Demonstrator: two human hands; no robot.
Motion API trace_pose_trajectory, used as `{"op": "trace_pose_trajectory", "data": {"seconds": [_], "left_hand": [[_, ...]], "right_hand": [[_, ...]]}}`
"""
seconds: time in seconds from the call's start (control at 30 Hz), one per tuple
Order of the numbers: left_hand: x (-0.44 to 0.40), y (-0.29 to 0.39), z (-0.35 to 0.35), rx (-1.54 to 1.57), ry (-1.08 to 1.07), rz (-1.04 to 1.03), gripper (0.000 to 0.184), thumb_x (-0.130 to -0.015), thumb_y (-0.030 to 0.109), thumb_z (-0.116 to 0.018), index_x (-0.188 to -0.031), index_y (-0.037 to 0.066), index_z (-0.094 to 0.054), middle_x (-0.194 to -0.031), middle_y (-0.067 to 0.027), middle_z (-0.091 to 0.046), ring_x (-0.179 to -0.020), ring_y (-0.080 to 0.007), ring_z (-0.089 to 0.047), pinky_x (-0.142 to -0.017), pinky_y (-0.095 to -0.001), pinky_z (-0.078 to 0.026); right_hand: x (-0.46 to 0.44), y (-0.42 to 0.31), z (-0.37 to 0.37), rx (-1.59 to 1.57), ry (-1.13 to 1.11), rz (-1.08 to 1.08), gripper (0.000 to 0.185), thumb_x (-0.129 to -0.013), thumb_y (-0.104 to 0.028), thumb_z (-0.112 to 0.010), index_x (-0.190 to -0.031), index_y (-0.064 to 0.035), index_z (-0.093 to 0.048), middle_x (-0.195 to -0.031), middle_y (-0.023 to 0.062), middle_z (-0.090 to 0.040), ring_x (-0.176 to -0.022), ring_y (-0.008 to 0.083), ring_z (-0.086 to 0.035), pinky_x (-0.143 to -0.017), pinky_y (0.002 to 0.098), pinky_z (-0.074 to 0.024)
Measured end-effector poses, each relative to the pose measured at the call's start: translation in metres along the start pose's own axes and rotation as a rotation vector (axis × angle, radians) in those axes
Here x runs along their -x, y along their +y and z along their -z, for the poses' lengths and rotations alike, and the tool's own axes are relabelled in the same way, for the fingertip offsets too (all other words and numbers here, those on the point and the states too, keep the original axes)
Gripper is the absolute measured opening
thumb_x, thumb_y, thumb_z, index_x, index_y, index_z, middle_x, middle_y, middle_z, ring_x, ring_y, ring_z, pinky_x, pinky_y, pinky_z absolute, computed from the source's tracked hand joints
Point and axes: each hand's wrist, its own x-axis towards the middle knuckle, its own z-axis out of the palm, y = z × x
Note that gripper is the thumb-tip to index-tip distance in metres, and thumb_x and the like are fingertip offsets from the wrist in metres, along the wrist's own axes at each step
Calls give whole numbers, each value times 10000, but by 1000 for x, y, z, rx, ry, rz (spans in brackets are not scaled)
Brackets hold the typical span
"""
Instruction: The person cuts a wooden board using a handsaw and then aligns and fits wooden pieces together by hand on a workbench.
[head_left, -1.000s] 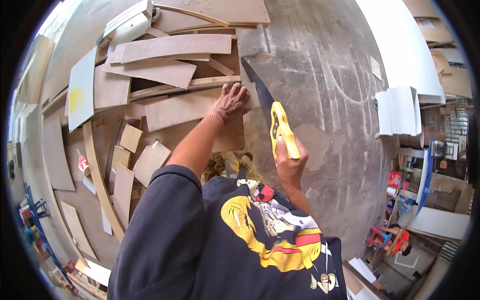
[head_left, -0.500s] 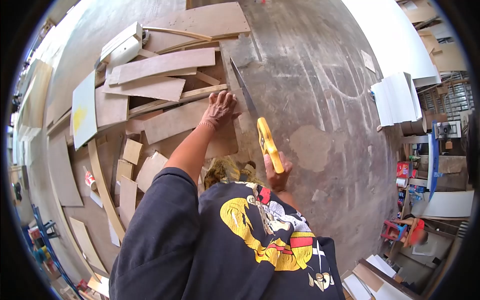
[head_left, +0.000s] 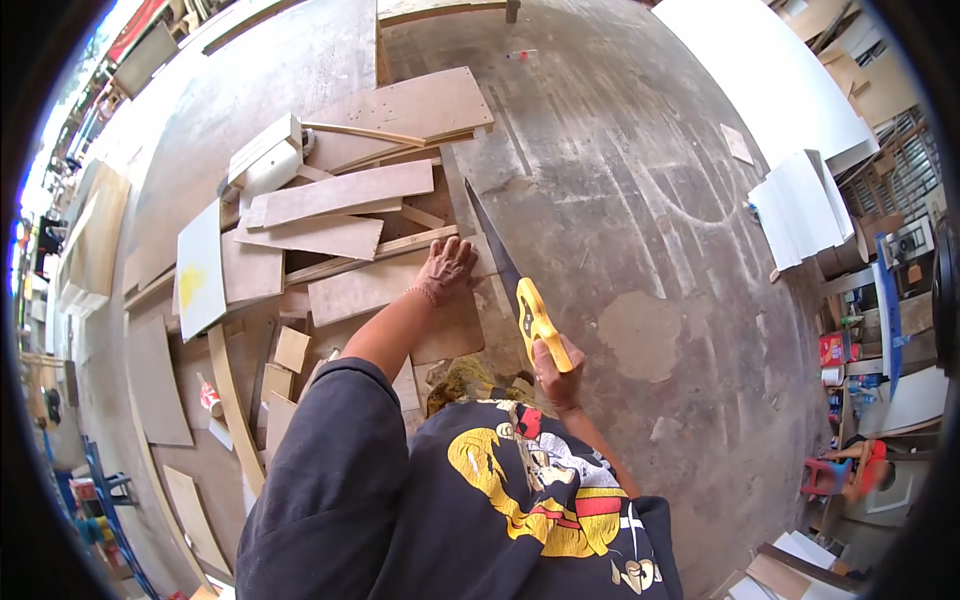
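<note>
My right hand (head_left: 558, 368) is wrapped around the yellow handle of a hand saw (head_left: 530, 310). The saw's dark blade points away from me and lies along the right end of a plywood strip (head_left: 365, 290). My left hand (head_left: 450, 265) presses down on that strip near its right end, fingers bent over it, just left of the blade. How the teeth meet the wood cannot be made out. Beneath the strip lies a larger brown sheet (head_left: 455, 330). A wooden batten (head_left: 415, 240) runs just beyond my left fingers.
Loose plywood pieces (head_left: 345, 195) are piled beyond my left hand, near a white-and-grey box-like object (head_left: 265, 155). A yellow-stained white board (head_left: 203, 270) lies left. White sheets (head_left: 800, 205) stand at the right. A person in red (head_left: 868, 465) is at far right.
The view has tilted up, so everything sits lower in the picture. The saw handle has shifted slightly forward relative to my left hand, which stays on the strip.
</note>
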Motion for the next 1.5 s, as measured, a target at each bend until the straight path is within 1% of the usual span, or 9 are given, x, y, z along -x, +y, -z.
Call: {"op": "trace_pose_trajectory", "data": {"seconds": [0.1,0.33,0.4,0.67,0.87,1.1,1.27,1.3,1.5], "left_hand": [[4,-8,-18,27,224,-76,605,-762,404,-618,-1194,11,-461,-1136,-148,-439,-1124,-321,-380,-923,-466,-308],[5,-2,-3,81,131,-29,587,-771,389,-615,-1190,1,-477,-1101,-139,-450,-1105,-317,-386,-936,-462,-300],[4,-1,-3,103,145,-14,578,-769,383,-622,-1180,3,-478,-1093,-134,-453,-1101,-314,-388,-934,-460,-302],[7,0,-3,74,228,-34,585,-764,412,-627,-1163,10,-482,-1100,-120,-458,-1121,-298,-389,-948,-458,-298],[3,-3,-15,96,176,-11,613,-753,423,-631,-1180,9,-479,-1122,-121,-449,-1142,-292,-377,-960,-458,-289],[5,-1,-7,62,170,-17,576,-765,442,-613,-1145,26,-496,-1111,-102,-457,-1120,-274,-386,-942,-448,-296],[5,-1,-4,28,204,-20,510,-794,446,-588,-1106,48,-516,-1091,-92,-460,-1111,-265,-388,-925,-449,-305],[5,-1,-3,45,180,-15,506,-794,443,-590,-1102,49,-518,-1094,-94,-460,-1111,-267,-388,-927,-447,-304],[5,0,-9,65,191,-18,592,-750,434,-625,-1143,11,-494,-1094,-123,-465,-1103,-294,-401,-929,-443,-302]], "right_hand": [[-3,-2,1,-256,-27,-181,153,-846,-134,-618,-788,5,-592,-552,67,-519,-451,164,-504,-438,330,-375],[-3,-38,-22,356,66,285,221,-842,-160,-644,-725,1,-547,-571,171,-488,-451,336,-486,-435,387,-373],[-3,-42,-25,262,80,210,194,-878,-149,-603,-779,14,-564,-549,52,-455,-479,132,-473,-451,333,-380],[-17,-25,11,-514,-44,-310,116,-868,-106,-606,-801,-12,-593,-603,-14,-509,-462,40,-442,-395,199,-333],[16,14,-14,269,66,273,230,-876,-169,-592,-705,-30,-529,-493,8,-471,-396,113,-479,-385,273,-362],[17,44,-3,423,45,418,222,-872,-197,-600,-747,-19,-553,-562,43,-533,-411,153,-535,-393,296,-383],[31,87,-9,102,16,161,221,-877,-206,-611,-793,-3,-582,-604,-1,-520,-491,103,-537,-462,267,-429],[34,91,-8,39,23,108,168,-857,-175,-621,-885,-9,-614,-615,91,-566,-503,151,-532,-468,305,-403],[14,-30,-9,-159,95,-44,192,-876,-185,-620,-809,-9,-584,-569,36,-537,-438,113,-490,-420,279,-382]]}}
